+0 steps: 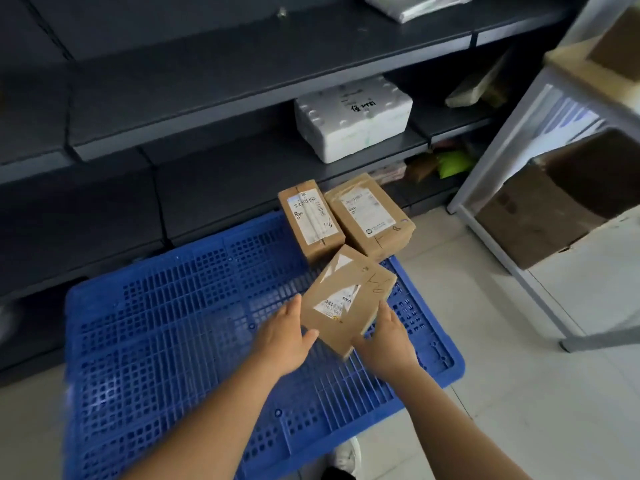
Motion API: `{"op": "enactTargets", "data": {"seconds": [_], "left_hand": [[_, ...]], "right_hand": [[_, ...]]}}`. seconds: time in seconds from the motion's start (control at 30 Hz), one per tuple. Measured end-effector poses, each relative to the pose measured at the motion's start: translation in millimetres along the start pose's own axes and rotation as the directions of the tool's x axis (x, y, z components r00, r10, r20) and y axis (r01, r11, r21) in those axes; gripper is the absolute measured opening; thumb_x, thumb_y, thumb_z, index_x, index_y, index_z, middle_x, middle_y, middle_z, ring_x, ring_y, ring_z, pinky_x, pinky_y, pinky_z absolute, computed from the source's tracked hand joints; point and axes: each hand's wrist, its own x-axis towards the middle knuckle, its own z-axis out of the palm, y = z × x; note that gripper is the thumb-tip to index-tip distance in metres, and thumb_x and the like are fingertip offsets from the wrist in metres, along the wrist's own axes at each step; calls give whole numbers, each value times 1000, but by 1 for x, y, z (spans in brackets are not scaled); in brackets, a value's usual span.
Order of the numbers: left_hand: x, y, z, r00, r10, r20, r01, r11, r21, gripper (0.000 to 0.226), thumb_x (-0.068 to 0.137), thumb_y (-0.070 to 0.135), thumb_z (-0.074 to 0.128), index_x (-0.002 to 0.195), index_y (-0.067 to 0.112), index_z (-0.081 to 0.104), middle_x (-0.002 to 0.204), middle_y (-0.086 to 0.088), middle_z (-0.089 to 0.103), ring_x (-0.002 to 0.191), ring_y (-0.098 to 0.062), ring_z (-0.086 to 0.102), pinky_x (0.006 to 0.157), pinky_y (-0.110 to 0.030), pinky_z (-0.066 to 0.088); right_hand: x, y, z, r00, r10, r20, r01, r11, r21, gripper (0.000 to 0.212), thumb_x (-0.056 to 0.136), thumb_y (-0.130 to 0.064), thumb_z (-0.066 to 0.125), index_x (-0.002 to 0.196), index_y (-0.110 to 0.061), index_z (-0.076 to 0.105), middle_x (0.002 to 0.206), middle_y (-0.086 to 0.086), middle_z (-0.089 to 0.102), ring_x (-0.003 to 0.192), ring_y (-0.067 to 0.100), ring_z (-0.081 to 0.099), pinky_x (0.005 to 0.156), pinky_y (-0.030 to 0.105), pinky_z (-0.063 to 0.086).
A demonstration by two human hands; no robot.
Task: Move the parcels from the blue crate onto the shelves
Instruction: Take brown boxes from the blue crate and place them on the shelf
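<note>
Parcels: one gripped by left hand and right hand above crate | two left at far corner | shelves mostly bare; white box shelved

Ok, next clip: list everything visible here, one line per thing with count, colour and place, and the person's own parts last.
held parcel: 1, brown cardboard with label, lifted over the crate's right part
crate parcels: 2, brown with white labels, side by side at the crate's far right corner
blue crate: 1, blue plastic lattice, on the floor before the shelves
shelves: dark grey, several tiers, behind the crate
foam box: 1, white, middle shelf
grey bag: 1, top shelf, far right
light rack: 1, pale frame, right, holding cardboard boxes
left hand: 1, grips the held parcel's left edge
right hand: 1, grips its right edge
</note>
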Motion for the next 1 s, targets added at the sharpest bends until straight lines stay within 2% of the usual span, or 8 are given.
{"op": "enactTargets", "data": {"seconds": [0.23,0.43,0.63,0.73,0.8,0.87,0.93,1.0], "left_hand": [[54,1,24,991,-116,62,121,989,-84,85,94,43,53,154,19,-2,162,-2,8,145,-25,20,117,-42,25],[58,-5,38,982,-174,74,184,968,-168,88,90,41,61,154,15,7,159,-4,18,144,-22,22,115,-37,25],[20,-25,62,960,-270,75,279,902,-330,78,82,39,70,146,20,29,137,-3,43,123,-20,47,104,-36,43],[-6,-42,74,944,-313,101,325,840,-435,85,82,36,71,150,20,22,141,-4,42,126,-20,46,107,-39,41],[-26,-52,78,931,-347,112,356,800,-482,90,84,34,69,154,18,14,149,-5,35,134,-21,39,111,-37,36],[-46,-64,81,921,-376,103,373,770,-518,90,87,30,66,155,17,8,152,-3,29,135,-19,37,103,-23,37],[-71,-76,82,911,-405,78,376,738,-561,87,89,25,65,154,18,7,149,-3,29,127,-16,40,82,-7,37],[-97,-90,83,895,-445,23,365,704,-609,88,88,23,66,154,19,8,149,-4,29,127,-16,40,81,-8,38]], "right_hand": [[38,17,34,988,92,124,-110,983,144,107,84,-31,65,150,-18,-17,148,6,37,118,26,53,81,38,50],[42,29,55,973,109,203,-151,968,202,108,89,-33,62,147,-19,-27,145,7,42,111,25,57,82,37,51],[28,28,66,962,45,270,-93,981,169,97,89,-29,62,151,-18,-11,144,6,42,106,24,60,70,34,51],[17,24,72,955,-2,298,-48,986,161,80,88,-19,59,149,-21,7,130,3,52,93,22,61,55,23,45],[6,20,78,947,-32,320,-29,983,183,70,87,-14,58,144,-25,19,122,0,56,93,20,62,55,22,45],[-7,15,85,936,-63,347,-12,978,210,65,84,-10,59,138,-30,28,118,-4,58,95,18,62,64,29,52],[-21,8,96,922,-113,371,23,971,238,64,79,-8,61,124,-44,34,114,-7,60,95,18,63,74,40,57],[-36,0,109,904,-182,386,73,957,280,62,76,-6,63,112,-50,37,110,-8,63,93,20,65,75,49,58]]}}
